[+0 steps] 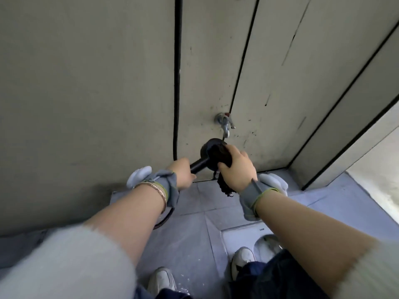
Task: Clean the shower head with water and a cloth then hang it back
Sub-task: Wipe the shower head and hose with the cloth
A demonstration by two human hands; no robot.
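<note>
The black shower head [205,150] is held low in front of the wall, just below a chrome tap [224,123]. My left hand [183,174] grips its black handle [197,165]. My right hand [235,167] holds a dark cloth [220,157] against the round head; the cloth's loose end hangs down below my palm. A black hose [176,78] runs up the wall from behind my left hand. Both wrists wear grey gloves folded back.
Beige wall panels with dark seams fill the upper view. The floor [194,234] is grey tile. A white squat pan [244,236] lies at lower right beside my white shoes [162,279]. A loop of the hose shows by my left wrist.
</note>
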